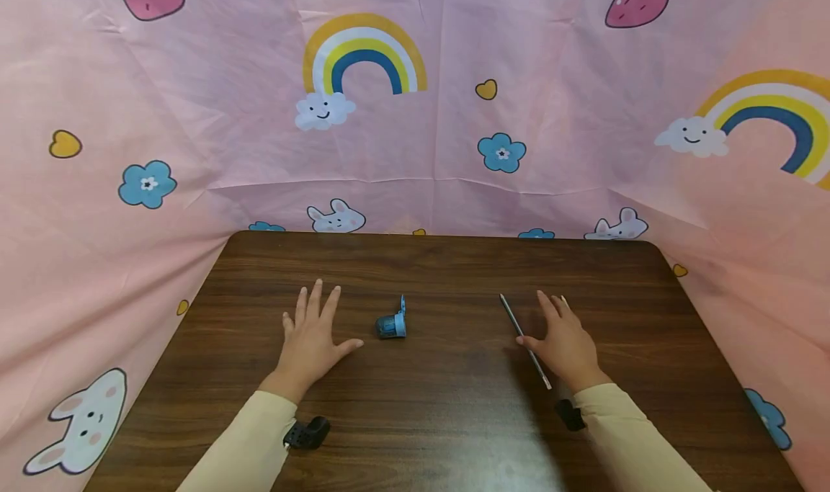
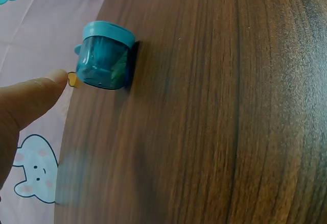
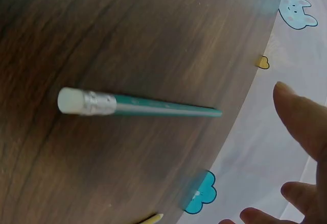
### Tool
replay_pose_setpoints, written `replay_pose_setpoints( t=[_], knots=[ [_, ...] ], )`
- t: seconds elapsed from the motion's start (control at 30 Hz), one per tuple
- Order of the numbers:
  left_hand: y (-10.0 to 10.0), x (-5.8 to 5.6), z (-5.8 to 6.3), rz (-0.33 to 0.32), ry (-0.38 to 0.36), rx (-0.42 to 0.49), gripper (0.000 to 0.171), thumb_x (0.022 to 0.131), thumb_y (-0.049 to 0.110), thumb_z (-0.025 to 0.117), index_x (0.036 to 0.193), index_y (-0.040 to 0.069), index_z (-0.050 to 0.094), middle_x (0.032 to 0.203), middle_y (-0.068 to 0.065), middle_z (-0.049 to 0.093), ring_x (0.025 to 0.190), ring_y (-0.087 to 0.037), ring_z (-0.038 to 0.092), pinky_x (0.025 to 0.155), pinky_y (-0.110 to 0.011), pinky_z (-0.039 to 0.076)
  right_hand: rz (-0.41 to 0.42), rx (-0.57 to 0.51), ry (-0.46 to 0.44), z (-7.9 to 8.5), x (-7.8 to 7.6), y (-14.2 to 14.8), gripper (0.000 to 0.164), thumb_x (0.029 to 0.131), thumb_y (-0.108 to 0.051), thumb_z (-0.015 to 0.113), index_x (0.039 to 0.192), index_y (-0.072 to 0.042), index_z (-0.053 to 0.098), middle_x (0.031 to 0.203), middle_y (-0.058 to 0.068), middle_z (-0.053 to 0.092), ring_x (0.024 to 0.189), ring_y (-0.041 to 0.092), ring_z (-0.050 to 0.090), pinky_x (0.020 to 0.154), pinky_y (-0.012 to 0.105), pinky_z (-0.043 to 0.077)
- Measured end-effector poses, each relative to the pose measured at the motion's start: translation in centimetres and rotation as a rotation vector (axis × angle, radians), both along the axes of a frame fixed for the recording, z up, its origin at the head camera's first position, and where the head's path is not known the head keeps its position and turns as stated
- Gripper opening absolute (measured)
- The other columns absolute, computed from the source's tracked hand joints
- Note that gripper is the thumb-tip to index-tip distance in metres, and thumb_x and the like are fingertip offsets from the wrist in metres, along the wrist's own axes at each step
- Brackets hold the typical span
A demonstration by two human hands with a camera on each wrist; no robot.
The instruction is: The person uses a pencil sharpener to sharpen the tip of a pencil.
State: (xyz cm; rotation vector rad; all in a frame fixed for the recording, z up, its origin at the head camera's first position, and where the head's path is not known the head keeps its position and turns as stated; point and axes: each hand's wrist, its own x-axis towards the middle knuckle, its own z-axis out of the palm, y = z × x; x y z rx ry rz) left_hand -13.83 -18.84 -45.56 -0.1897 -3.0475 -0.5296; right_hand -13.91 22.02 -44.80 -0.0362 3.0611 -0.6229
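Grip slack both sides — left hand [image 1: 308, 342] splayed near blue container [image 2: 104, 58], right hand [image 1: 567, 346] by pencil [image 3: 140, 107].

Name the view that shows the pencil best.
Right wrist: the pencil appears largest, its white eraser clear. The head view shows it small, partly covered by the right hand; the left wrist view misses it.

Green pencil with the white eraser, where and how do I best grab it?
Likely best to pinch the green pencil mid-shaft across its two long sides, with the right hand coming from above: it lies flat on the table, slim and straight.
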Motion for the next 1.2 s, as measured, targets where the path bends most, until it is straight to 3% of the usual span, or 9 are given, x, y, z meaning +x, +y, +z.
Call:
replay_pose_setpoints(
  t=[0.37, 0.6, 0.83, 1.2],
  knots=[
    [1.0, -0.2, -0.8, -0.024, 0.008, 0.042, 0.098, 0.076, 0.043, 0.081, 0.152, 0.01, 0.029, 0.157, -0.023, 0.015, 0.143, -0.046, 0.013, 0.103, -0.076, 0.019, -0.024, -0.056, -0.051, -0.8, -0.1, -0.4, 0.09, 0.081, -0.031, 0.079, 0.151, -0.003, 0.029, 0.143, 0.032, 0.038, 0.125, 0.049, 0.044, 0.095, 0.064, 0.043],
    [1.4, -0.5, -1.1, -0.046, -0.025, 0.088, 0.096, 0.077, 0.041, 0.081, 0.152, 0.01, 0.029, 0.156, -0.022, 0.021, 0.142, -0.045, 0.02, 0.106, -0.072, 0.022, -0.044, -0.049, -0.081, -1.3, 0.0, -0.6, 0.082, 0.082, -0.032, 0.077, 0.147, -0.001, 0.036, 0.14, 0.032, 0.041, 0.119, 0.048, 0.05, 0.091, 0.061, 0.047],
    [2.2, -0.7, -1.2, -0.109, -0.027, 0.119, 0.09, 0.078, 0.038, 0.08, 0.15, 0.011, 0.034, 0.153, -0.02, 0.031, 0.139, -0.043, 0.03, 0.107, -0.066, 0.028, -0.052, -0.06, -0.131, -1.7, -0.2, -0.4, 0.075, 0.084, -0.033, 0.075, 0.141, 0.004, 0.042, 0.133, 0.035, 0.046, 0.118, 0.049, 0.05, 0.092, 0.061, 0.046],
    [3.6, -1.0, -1.6, -0.175, -0.003, 0.133, 0.083, 0.077, 0.033, 0.082, 0.147, 0.01, 0.042, 0.149, -0.017, 0.039, 0.135, -0.039, 0.039, 0.106, -0.061, 0.036, -0.053, -0.033, -0.208, -2.0, -0.5, -0.5, 0.07, 0.084, -0.033, 0.074, 0.136, 0.007, 0.048, 0.122, 0.029, 0.059, 0.11, 0.045, 0.057, 0.088, 0.058, 0.048]
  ],
)
